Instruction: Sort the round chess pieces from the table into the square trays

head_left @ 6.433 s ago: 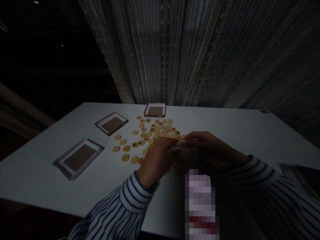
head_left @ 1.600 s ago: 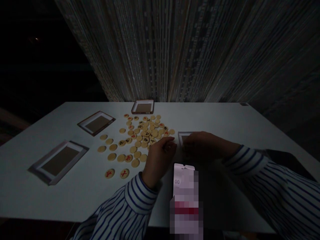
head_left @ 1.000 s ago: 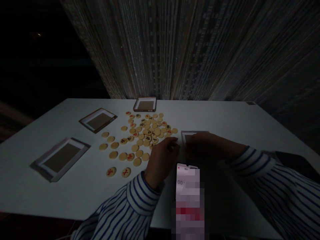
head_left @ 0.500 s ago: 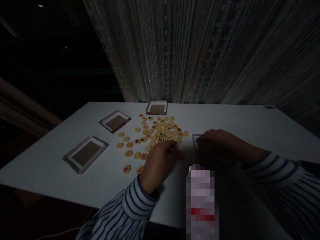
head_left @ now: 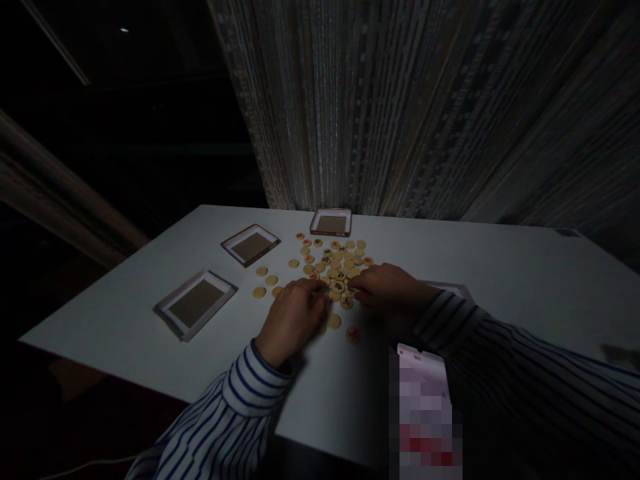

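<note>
Round wooden Chinese chess pieces point(head_left: 339, 287), some with red or black characters and others plain, lie spread in a loose heap on the white table point(head_left: 150, 360). My left hand point(head_left: 295, 319) is at the near left side of the heap, fingers loosely bent, thumb apart from the index finger; I see no piece in it. From the right, my right hand point(head_left: 387, 288) reaches in with its fingers stretched onto pieces at the heap's edge; its thumb side is dark and partly hidden. One red-marked piece point(head_left: 353, 334) lies nearer me, below both hands.
Shallow rectangular trays stand around the heap: a near-left tray point(head_left: 197, 303), a far-left tray point(head_left: 251, 245) and a back tray point(head_left: 331, 222). Another tray point(head_left: 453, 288) is partly behind my right arm. A phone point(head_left: 423, 380) lies at the near edge. A string curtain point(head_left: 320, 133) hangs behind.
My right hand has moved left from the right-hand tray to the heap. My left hand has shifted slightly left, its thumb and index finger now farther apart. The view has turned a little.
</note>
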The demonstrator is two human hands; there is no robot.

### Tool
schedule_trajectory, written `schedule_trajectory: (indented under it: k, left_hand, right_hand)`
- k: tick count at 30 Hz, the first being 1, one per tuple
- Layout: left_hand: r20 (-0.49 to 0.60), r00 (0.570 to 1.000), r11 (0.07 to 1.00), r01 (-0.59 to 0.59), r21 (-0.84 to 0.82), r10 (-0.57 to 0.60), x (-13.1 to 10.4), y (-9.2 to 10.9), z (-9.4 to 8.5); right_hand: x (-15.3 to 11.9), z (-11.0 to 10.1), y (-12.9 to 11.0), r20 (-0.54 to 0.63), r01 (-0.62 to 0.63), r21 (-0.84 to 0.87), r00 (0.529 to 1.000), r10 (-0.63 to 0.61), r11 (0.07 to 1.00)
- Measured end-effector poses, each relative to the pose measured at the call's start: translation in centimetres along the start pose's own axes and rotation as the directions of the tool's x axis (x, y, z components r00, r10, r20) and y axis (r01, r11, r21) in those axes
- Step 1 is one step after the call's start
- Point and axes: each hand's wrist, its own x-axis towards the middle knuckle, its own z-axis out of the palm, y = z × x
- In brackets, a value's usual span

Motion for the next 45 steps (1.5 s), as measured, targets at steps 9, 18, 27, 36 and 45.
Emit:
schedule_trajectory:
  k: [9, 18, 27, 36, 45]
  left_hand:
    - [-0.043, 0.999, 0.998, 0.016, -0.067, -0.019, -0.1, -0.4, -0.3]
    - [0.037, 0.998, 0.834, 0.056, -0.549, -0.043, 0.1, 2.2, 0.9]
    - [0.283, 0.957, 0.447, 0.277, -0.85, -0.056, 0.6, 8.3, 2.7]
    - [0.114, 0.977, 0.904, -0.118, -0.411, 0.18, 0.7, 9.6, 6.3]
    - [0.211, 0.942, 0.961, -0.232, -0.15, 0.26, 1.0, 9.2, 7.9]
  right_hand:
    - [1.0, -0.4, -0.1, 0.089, -0.029, 0.088, 0.996, 0.022, 0.996]
    - [-3.6, -2.6, 0.6, -0.241, 0.045, 0.161, 0.971, -0.005, 0.986]
    - [-10.2, -1.5, 2.1, -0.494, 0.157, 0.213, 0.869, -0.033, 0.964]
    - [-13.0, -0.5, 5.1, -0.143, -0.155, 0.281, 0.969, 0.201, 0.947]
    - [-11.3, 2.7, 7.3, 0.099, -0.175, 0.253, 0.983, 0.154, 0.952]
